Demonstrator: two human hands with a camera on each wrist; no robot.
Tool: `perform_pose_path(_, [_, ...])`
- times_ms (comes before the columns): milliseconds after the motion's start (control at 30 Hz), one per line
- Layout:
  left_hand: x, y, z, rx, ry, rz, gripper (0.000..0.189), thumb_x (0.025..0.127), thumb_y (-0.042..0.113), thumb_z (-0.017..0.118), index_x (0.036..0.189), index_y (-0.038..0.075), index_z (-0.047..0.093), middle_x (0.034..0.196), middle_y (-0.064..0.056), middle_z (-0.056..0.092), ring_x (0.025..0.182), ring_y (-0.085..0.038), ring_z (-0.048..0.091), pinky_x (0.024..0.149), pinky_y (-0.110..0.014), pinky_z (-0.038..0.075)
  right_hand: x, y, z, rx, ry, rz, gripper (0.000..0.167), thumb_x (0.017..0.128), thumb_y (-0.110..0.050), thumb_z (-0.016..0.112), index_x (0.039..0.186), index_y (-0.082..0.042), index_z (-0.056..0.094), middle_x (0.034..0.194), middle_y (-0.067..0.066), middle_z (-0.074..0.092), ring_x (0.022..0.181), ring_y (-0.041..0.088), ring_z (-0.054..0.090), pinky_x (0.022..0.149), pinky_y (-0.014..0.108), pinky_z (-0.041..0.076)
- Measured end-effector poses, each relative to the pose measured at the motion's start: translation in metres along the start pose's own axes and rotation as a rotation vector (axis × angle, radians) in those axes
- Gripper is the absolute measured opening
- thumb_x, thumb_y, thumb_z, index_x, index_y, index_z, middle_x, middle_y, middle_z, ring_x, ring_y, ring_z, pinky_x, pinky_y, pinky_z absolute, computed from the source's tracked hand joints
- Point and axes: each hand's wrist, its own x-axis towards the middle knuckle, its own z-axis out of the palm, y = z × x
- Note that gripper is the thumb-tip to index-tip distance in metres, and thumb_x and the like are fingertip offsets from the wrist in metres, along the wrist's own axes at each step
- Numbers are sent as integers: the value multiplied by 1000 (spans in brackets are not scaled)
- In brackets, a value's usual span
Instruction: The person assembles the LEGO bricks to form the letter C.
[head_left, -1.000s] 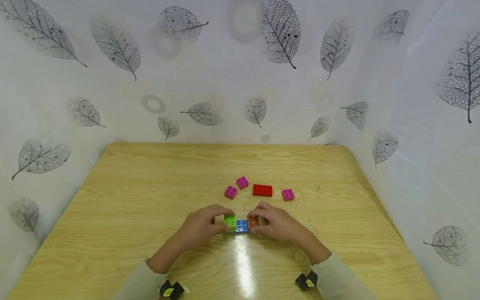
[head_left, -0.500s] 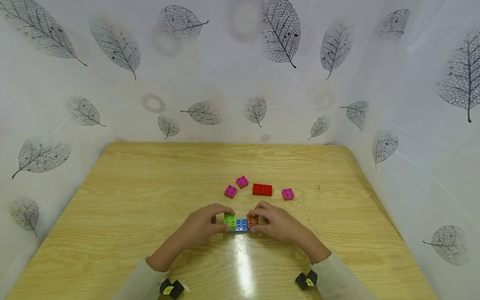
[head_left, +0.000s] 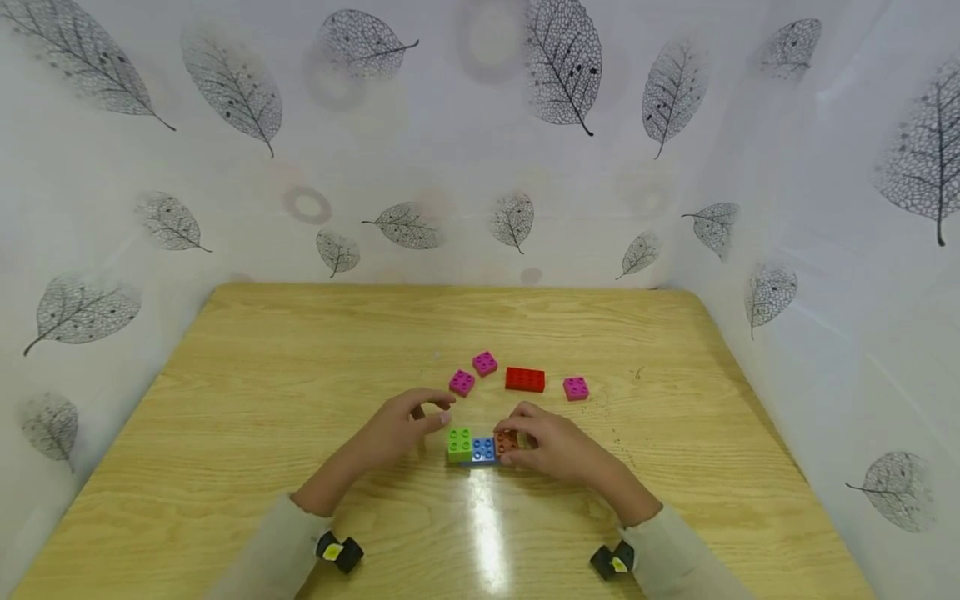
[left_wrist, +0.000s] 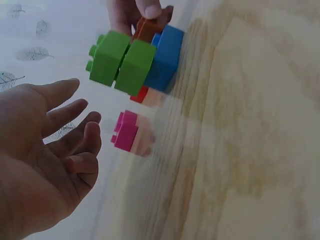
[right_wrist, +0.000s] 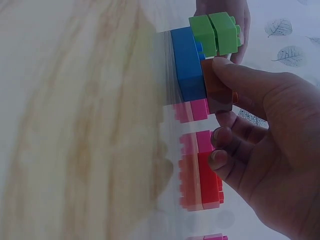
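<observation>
A blue building brick (head_left: 483,451) lies on the table with bare studs in its middle. On its left end are two stacked green bricks (left_wrist: 122,62), a thin gap showing between them in the left wrist view. An orange-brown brick (head_left: 506,442) sits on the right end. My right hand (head_left: 551,443) pinches that brown brick between thumb and fingers, the other fingers curled loosely in the right wrist view. Just left of the green bricks, my left hand (head_left: 401,427) is apart from them, its fingers relaxed and holding nothing.
Beyond the hands lie a long red brick (head_left: 525,380) and three small pink bricks, among them a left one (head_left: 462,383), a far one (head_left: 485,363) and a right one (head_left: 576,388). The wooden table (head_left: 300,333) meets a leaf-patterned sheet (head_left: 450,167) behind it.
My left hand has let go of the green bricks and moved a little left and away from me. My right hand and the joined bricks have stayed in place.
</observation>
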Motion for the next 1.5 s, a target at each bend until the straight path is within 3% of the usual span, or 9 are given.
perform_pose_path(267, [24,-5,-7,124,67,31,39,99,27,66,138,21,61,133,-1,59,86,-16,56,69,-32,49,-1,-1,0,-11,3,15,40,94,-42,70,130,-22,67,111,-13,56,79,5,49,68,23,46])
perform_pose_path(533, [41,-6,-8,256,98,44,41,96,22,71,135,22,62,139,-3,55,84,-14,54,69,-31,47,0,-2,1,-6,13,9,41,95,-40,70,131,-21,67,113,-14,56,79,4,52,69,23,48])
perform_pose_path(900, [62,-11,-12,220,15,19,45,95,21,72,138,24,59,145,-2,53,100,-18,59,89,-40,51,0,-3,1,1,12,15,40,95,-40,69,130,-21,66,112,-15,54,79,5,52,69,23,48])
perform_pose_path(1100, [72,-16,-11,165,-27,-15,48,94,21,73,139,23,59,149,-3,52,119,-25,58,104,-49,46,1,-3,3,12,4,23,39,96,-42,68,129,-23,66,112,-16,54,79,5,51,69,24,48])
perform_pose_path(1300, [76,-16,-9,188,-28,-36,43,93,22,74,135,21,63,146,-2,56,137,-30,50,112,-53,40,0,-3,3,15,6,29,37,96,-42,68,128,-25,66,111,-16,53,80,5,51,70,24,48])
perform_pose_path(1500, [73,-15,-6,215,5,-32,39,93,25,74,130,19,65,140,-2,60,133,-29,53,110,-52,42,0,-3,3,20,6,30,36,96,-41,68,128,-25,66,110,-16,53,80,5,51,71,24,48])
